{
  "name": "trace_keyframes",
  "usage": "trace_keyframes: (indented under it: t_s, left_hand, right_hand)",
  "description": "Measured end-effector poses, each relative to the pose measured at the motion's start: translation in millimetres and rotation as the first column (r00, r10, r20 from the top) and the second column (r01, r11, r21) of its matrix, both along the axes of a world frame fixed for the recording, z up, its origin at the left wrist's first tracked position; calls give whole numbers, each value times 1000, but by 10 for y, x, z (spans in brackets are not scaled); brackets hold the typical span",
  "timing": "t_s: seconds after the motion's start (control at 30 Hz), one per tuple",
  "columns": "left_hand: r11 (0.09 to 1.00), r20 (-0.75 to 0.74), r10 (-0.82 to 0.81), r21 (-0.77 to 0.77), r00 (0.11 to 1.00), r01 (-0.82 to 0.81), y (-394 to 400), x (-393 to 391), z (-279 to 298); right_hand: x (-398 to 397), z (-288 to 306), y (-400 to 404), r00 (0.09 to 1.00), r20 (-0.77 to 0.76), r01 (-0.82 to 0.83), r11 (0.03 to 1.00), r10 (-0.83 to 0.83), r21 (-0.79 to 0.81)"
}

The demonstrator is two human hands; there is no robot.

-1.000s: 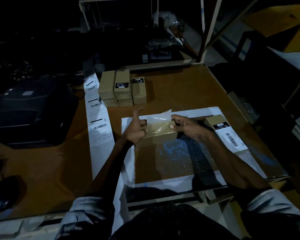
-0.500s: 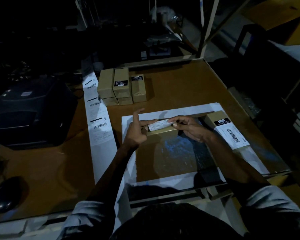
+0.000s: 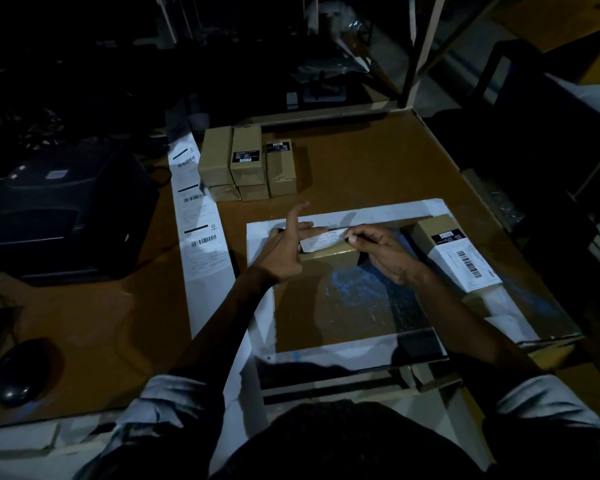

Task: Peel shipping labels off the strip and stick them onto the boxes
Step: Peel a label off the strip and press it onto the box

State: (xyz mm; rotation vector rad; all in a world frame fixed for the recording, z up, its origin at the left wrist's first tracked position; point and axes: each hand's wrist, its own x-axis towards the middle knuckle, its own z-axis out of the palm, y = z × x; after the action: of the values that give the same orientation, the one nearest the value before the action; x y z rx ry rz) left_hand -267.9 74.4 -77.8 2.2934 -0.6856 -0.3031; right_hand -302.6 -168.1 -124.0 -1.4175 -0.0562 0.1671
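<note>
- Two bare hands meet over a small brown box (image 3: 328, 255) at the middle of a dim packing table (image 3: 361, 161), seen from the single head-worn view.
- Left hand (image 3: 284, 251), fingers straight and spread, lays its fingertips on the left end of a white shipping label (image 3: 321, 241) lying on the box's top face.
- Right hand (image 3: 378, 245) pinches the label's right end between thumb and curled fingers, at the box's far right corner.
- Label and box share one long axis, running left to right between the two hands; the unpressed stretch lies right of the left fingertips, so a smoothing stroke would likely run toward the right hand.
- Printed text shows faintly on the label; whether its whole face is already stuck down cannot be told in this light.
- Label strip (image 3: 200, 230), white with barcodes, trails down the table well left of the left hand, which is the nearer one.
- Labelled box (image 3: 458, 258) rests just right of the right hand; a stack of unlabelled boxes (image 3: 246, 164) waits beyond the hands.
</note>
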Motion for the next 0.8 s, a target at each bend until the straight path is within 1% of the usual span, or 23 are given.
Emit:
trace_keyframes:
  t_s: [0.1, 0.2, 0.33, 0.4, 0.5, 0.67, 0.77, 0.8]
  left_hand:
    - [1000, 12, -15, 2, 1000, 15, 21, 13, -28]
    - [999, 61, -38, 1, 997, 38, 5, -14, -27]
    - [998, 83, 14, -67, 996, -8, 1, -51, -96]
    - [994, 87, 66, -98, 994, -57, -18, -84, -123]
    - [990, 128, 111, -100, 986, -98, -57, -114, -137]
    - [989, 249, 107, -125, 963, -78, -47, -150, -183]
    - [987, 341, 113, -149, 933, -65, -55, -165, -219]
    - [985, 350, 121, -158, 929, -69, -59, -156, -239]
  right_hand:
    - [-24, -37, 25, 998, 0, 61, 998, -61, -12]
    - [-31, -32, 44, 996, 6, 84, 996, -84, 4]
    - [-66, -10, 56, 997, 21, 76, 997, -76, 0]
    - [-101, -28, 67, 993, 50, 105, 994, -103, -31]
    - [-150, -53, 86, 985, 85, 156, 984, -149, -90]
    - [-152, -11, 100, 989, 57, 144, 978, -137, -148]
    - [-159, 58, 75, 992, 68, 121, 965, -108, -232]
    - [-151, 88, 71, 990, 87, 131, 954, -111, -269]
